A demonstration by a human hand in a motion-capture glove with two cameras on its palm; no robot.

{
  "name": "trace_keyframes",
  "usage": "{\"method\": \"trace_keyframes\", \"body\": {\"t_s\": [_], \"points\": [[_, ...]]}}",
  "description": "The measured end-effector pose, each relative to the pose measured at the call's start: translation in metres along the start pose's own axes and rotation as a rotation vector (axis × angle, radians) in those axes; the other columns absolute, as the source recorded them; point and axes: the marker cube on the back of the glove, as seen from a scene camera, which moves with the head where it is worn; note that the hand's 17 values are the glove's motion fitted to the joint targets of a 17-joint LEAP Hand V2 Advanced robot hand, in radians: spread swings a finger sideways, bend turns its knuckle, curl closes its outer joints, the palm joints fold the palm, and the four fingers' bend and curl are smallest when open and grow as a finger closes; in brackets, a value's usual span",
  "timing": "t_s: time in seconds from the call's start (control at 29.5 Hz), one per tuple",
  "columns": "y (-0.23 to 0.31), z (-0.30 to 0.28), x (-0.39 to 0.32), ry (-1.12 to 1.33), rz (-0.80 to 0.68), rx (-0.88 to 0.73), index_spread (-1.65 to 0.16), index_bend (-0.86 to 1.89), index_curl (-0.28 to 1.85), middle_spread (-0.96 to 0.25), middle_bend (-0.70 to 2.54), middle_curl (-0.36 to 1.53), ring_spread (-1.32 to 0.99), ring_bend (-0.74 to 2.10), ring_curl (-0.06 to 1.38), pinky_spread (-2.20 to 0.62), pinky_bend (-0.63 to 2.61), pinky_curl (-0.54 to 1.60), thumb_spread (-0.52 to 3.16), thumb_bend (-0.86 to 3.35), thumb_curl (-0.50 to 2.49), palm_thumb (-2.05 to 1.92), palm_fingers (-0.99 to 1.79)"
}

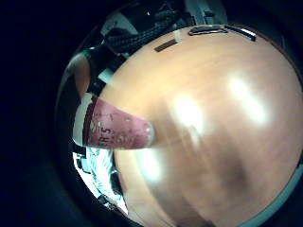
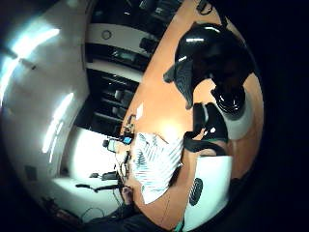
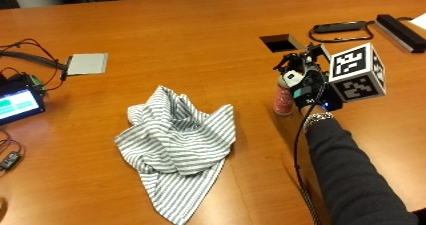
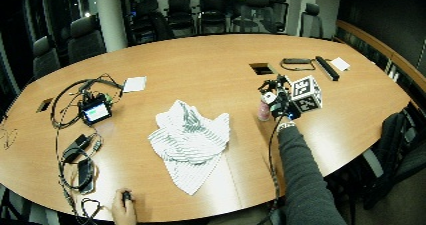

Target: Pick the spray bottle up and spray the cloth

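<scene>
1. The step in hand is judged to be the taking up of the spray bottle point(image 3: 283, 101); the gloved right hand point(image 3: 307, 85) is seen at the bottle's top, and the bottle's base appears to rest on the bench point(image 3: 200, 45) or just above it.
2. Whether the fingers are curled round the bottle cannot be told, since the glove's gear hides them in the outside view and neither palm view shows them.
3. The grip would best be settled round the neck with 1 finger free for the trigger before the bottle is raised.
4. The bottle should be lifted straight up and kept upright, then carried toward the cloth point(image 3: 178, 142), which lies well apart from it, nearer the middle of the bench.
5. The nozzle should be turned toward the cloth before the trigger is pulled, so that the spray lands on fabric and not on bare wood.
6. The bottle is small, with a pink body; in the little finger side palm view a white band and some lettering are seen on it point(image 1: 113, 128), too small to be read.
7. The cloth is white with grey stripes and lies crumpled in loose folds.
</scene>
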Motion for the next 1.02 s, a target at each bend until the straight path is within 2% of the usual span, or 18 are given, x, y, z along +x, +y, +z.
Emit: {"method": "trace_keyframes", "body": {"t_s": [0.1, 0.27, 0.44, 0.61, 0.85, 1.02], "points": [[0.004, 0.004, 0.006, -0.133, -0.002, 0.025, -0.31, 0.28, 0.31, -0.17, 0.39, 0.37, -0.14, 0.38, 0.28, 0.16, 0.13, 0.25, 1.01, 0.14, 0.38, 0.91, 0.98], [0.004, 0.003, 0.008, -0.298, -0.107, 0.059, -0.30, 0.21, 0.34, -0.21, 0.49, 0.43, -0.17, 0.43, 0.32, 0.08, 0.16, 0.26, 0.97, 0.14, 0.43, 0.96, 1.12], [0.013, -0.007, 0.012, -0.242, -0.229, 0.134, -0.31, 0.13, 0.35, -0.24, 0.49, 0.46, -0.20, 0.46, 0.36, -0.09, 0.32, 0.32, 1.02, 0.12, 0.45, 0.95, 1.22], [0.023, -0.014, 0.030, -0.200, -0.241, 0.173, -0.32, 0.10, 0.33, -0.26, 0.51, 0.48, -0.24, 0.49, 0.39, -0.22, 0.45, 0.36, 1.11, 0.10, 0.47, 0.91, 1.25], [0.037, 0.004, 0.042, -0.150, -0.181, -0.001, -0.33, 0.13, 0.34, -0.27, 0.55, 0.52, -0.26, 0.53, 0.42, -0.28, 0.48, 0.38, 1.22, 0.10, 0.49, 0.90, 1.22], [0.042, 0.018, 0.011, -0.058, -0.275, -0.148, -0.33, 0.14, 0.35, -0.27, 0.56, 0.53, -0.25, 0.53, 0.43, -0.26, 0.45, 0.39, 1.32, 0.13, 0.50, 0.92, 1.16]]}}
